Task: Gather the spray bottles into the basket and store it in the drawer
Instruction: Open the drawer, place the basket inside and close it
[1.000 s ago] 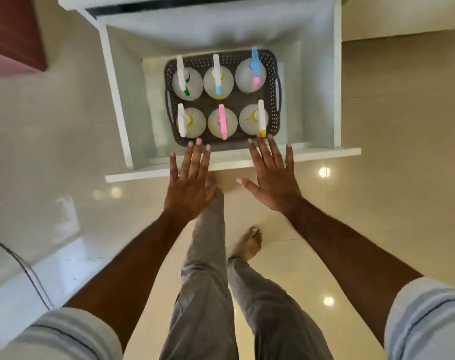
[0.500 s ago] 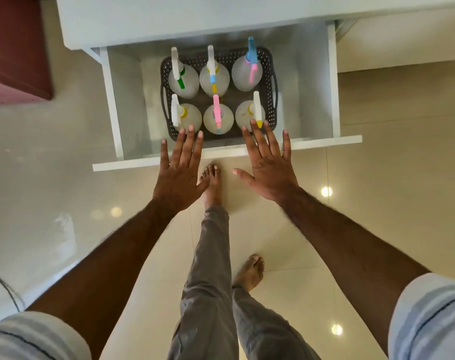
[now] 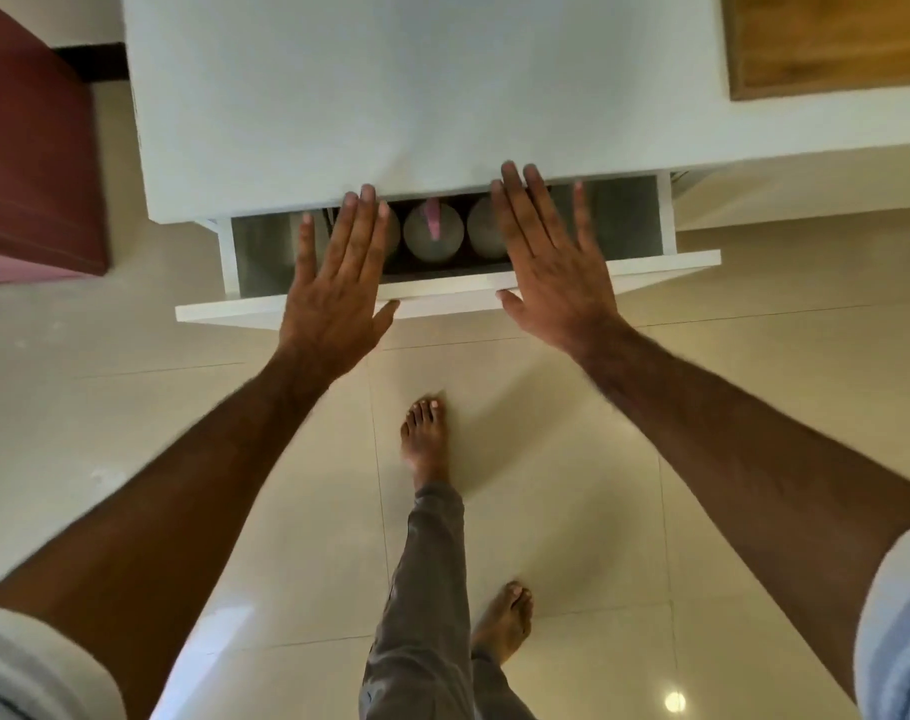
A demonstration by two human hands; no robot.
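Observation:
The white drawer (image 3: 442, 298) is pushed most of the way under the white counter (image 3: 416, 96), leaving only a narrow gap. In that gap I see the front row of spray bottles (image 3: 433, 236) in the dark basket (image 3: 416, 270), one with a pink nozzle. The back row is hidden under the counter. My left hand (image 3: 338, 288) lies flat with fingers spread over the drawer's front panel, left of centre. My right hand (image 3: 551, 267) lies flat the same way, right of centre. Neither hand grips anything.
A dark red cabinet (image 3: 31, 163) stands at the left of the counter. A wooden board (image 3: 832, 44) lies on the counter's far right. My bare feet (image 3: 426, 439) and grey trousers are on the glossy tiled floor below the drawer.
The drawer has slid in under the counter, covering the back row of bottles. Both flat hands moved forward with the front panel, and I have stepped closer.

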